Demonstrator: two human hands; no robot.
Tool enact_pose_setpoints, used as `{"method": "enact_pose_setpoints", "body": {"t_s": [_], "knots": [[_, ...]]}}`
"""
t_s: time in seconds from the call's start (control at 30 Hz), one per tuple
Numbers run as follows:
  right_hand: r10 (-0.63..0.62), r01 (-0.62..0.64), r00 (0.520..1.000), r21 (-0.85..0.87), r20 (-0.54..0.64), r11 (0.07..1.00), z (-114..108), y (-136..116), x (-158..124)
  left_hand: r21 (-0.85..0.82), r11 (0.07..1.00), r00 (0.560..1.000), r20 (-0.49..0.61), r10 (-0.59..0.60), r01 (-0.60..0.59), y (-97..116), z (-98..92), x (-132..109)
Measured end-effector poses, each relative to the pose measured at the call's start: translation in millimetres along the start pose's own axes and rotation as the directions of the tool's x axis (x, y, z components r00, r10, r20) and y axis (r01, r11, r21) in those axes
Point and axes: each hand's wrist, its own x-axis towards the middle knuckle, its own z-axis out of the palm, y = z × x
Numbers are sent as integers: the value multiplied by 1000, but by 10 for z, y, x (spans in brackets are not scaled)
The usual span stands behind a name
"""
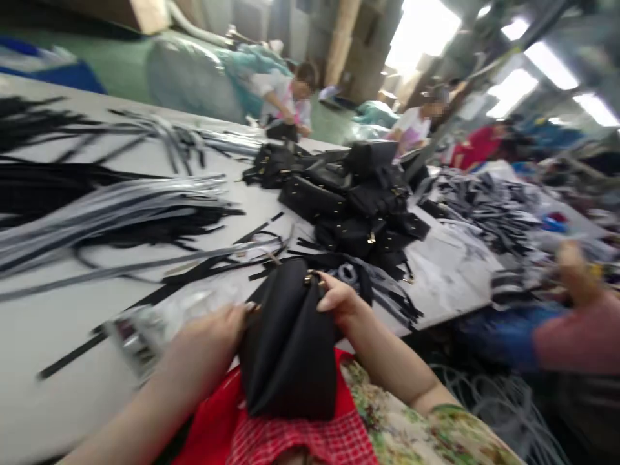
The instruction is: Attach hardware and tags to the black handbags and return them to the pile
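A black bag (pixel 290 349) with gold-coloured metal fittings at its top edge is held close against my red checked apron (pixel 300 442). My left hand (pixel 217 332) grips its left side, fingertips partly hidden behind the bag. At the upper right corner, beside a gold fitting (pixel 310 279), the fingers of my right hand (pixel 339 298) are closed on the bag. Just beyond it lie black straps (pixel 213 268) and a clear plastic packet (pixel 140 339), blurred by motion.
A heap of black bags (pixel 349 194) sits mid-table. Bundles of black and grey strips (pixel 111 213) cover the left side, with more strips (pixel 489 200) to the right. Co-workers sit across the table (pixel 53 323); another person's arm (pixel 578 316) reaches in at right.
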Motion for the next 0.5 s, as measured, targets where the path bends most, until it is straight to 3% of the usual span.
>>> {"method": "enact_pose_setpoints", "body": {"t_s": [0.1, 0.23, 0.4, 0.5], "knots": [[2, -2, 1000, -8, -3, 1000, -46, 9, -61, 67, 996, 999, -5, -54, 55, -16, -118, -98], [57, -62, 994, -54, -93, 997, -48, 9, -122, 85, 995, 989, -141, -44, 57, -49, -88, -90], [99, -115, 984, -102, -148, 988, 45, -40, -98, 234, 969, 956, -258, 139, -78, -100, -81, -235], [98, -119, 984, -137, -148, 983, 84, -53, -48, 216, 973, 949, -280, 147, -87, -164, -106, -244]]}}
